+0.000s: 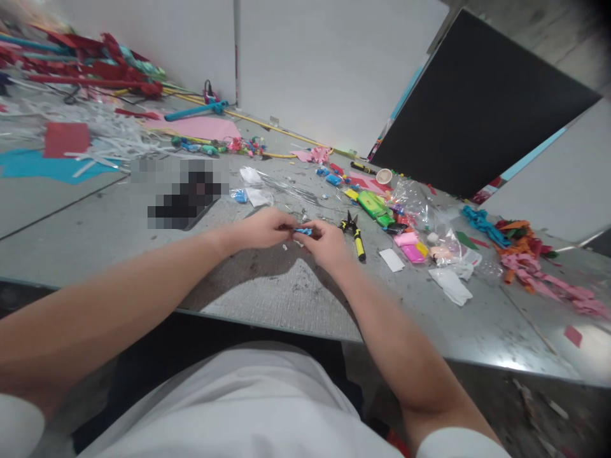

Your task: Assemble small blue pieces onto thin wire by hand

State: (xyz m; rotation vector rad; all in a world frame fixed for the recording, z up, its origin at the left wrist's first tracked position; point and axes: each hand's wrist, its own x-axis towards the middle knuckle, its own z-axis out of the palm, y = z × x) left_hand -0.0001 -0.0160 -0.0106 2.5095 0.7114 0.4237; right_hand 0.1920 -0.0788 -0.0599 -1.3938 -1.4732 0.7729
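- Blue, small and slim, a blue piece [302, 231] sits pinched between both hands just above the grey table [267, 299], near the middle of the near edge; its long axis runs roughly left to right across the view, one end toward each hand. What it is made of is too small to tell.
- The left hand [264, 228] is curled, its fingertips closed on the left end of the piece.
- The right hand [326, 243] is curled as well, thumb and fingers closed on the right end; the two hands nearly touch.
- Just beside the right hand lie yellow-handled pliers [356, 234], jaws pointing away from the person, handle toward the near edge.
- Near them a white card [392, 259] lies flat, then pink blocks [409, 246] and a green packet [375, 206].
- Clear plastic bags [415, 200] lie crumpled behind these.
- Further right, a heap of pink and orange paper strips [539, 270] spreads over the table.
- Behind it all a black board [477, 108] leans against the white wall.
- Far left, red sticks [86, 67] and a blue sheet [42, 165] clutter the table.
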